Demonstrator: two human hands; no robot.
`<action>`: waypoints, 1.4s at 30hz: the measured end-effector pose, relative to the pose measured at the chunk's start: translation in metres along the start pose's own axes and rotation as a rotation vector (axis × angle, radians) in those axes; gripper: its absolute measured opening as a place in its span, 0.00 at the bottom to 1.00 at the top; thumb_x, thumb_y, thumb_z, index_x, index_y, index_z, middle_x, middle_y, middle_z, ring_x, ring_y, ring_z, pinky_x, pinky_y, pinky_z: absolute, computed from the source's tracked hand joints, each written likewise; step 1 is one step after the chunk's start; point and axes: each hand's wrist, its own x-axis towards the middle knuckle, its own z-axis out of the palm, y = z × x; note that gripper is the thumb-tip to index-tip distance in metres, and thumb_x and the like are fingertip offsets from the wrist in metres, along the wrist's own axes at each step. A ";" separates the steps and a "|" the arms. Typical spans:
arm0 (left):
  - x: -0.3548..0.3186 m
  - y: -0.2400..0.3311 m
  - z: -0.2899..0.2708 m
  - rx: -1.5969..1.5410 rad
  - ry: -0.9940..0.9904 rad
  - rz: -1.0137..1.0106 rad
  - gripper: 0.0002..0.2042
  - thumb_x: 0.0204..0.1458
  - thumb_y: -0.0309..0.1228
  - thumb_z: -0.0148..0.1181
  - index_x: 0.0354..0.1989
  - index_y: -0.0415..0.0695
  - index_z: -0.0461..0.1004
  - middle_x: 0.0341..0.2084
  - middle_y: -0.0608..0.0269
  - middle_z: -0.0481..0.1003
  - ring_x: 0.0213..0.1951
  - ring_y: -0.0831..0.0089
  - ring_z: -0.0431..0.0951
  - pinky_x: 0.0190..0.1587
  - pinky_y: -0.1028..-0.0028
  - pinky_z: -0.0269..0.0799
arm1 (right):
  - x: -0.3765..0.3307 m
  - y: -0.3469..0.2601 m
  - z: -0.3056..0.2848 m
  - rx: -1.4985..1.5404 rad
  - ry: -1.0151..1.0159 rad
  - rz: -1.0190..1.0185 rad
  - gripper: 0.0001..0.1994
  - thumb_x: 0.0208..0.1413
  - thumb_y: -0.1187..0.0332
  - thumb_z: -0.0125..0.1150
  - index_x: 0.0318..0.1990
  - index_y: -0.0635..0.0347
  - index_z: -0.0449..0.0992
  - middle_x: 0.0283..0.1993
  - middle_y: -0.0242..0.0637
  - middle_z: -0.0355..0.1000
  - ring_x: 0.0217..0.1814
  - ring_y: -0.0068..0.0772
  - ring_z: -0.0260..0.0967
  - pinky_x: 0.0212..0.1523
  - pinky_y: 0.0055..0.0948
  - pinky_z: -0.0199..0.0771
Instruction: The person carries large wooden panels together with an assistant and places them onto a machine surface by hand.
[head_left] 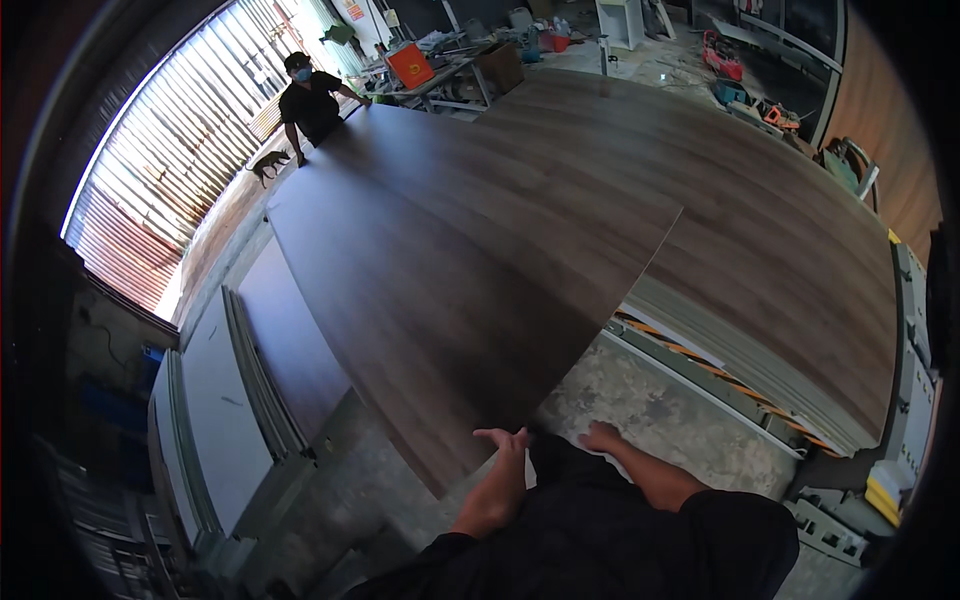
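Shifting the brown panel (450,280) looks partly done, since it juts left off the stack (800,280), left hand (508,446) at its near edge, right hand (601,437) apart, fingers' grip impossible to tell.

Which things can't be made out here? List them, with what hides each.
Head view: underside of the front panel, hidden by its top face.
Head view: panel edge behind the left hand, covered by it.
Head view: details of co-worker's hands, too small.
Head view: brown wall, cut off by dark rim.
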 end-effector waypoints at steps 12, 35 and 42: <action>-0.175 -0.399 -0.057 -0.908 0.216 0.080 0.46 0.52 0.70 0.44 0.71 0.48 0.54 0.68 0.62 0.60 0.67 0.60 0.60 0.68 0.61 0.56 | -0.174 0.181 0.012 -0.003 -0.502 -0.528 0.44 0.51 0.29 0.51 0.54 0.67 0.74 0.54 0.53 0.74 0.56 0.53 0.72 0.55 0.54 0.68; -0.532 -0.923 -0.126 -0.052 -0.325 -0.853 0.31 0.61 0.51 0.54 0.64 0.39 0.62 0.61 0.52 0.67 0.56 0.59 0.73 0.63 0.62 0.64 | -0.470 0.742 0.024 1.663 0.003 0.517 0.30 0.57 0.45 0.58 0.49 0.69 0.75 0.50 0.47 0.75 0.50 0.43 0.75 0.51 0.45 0.73; -0.539 -0.907 -0.225 1.178 0.002 1.028 0.41 0.57 0.59 0.57 0.63 0.31 0.60 0.57 0.42 0.67 0.56 0.58 0.69 0.61 0.59 0.63 | -0.554 0.873 -0.085 0.807 0.649 0.591 0.32 0.57 0.46 0.60 0.50 0.74 0.73 0.49 0.54 0.75 0.52 0.52 0.74 0.53 0.45 0.72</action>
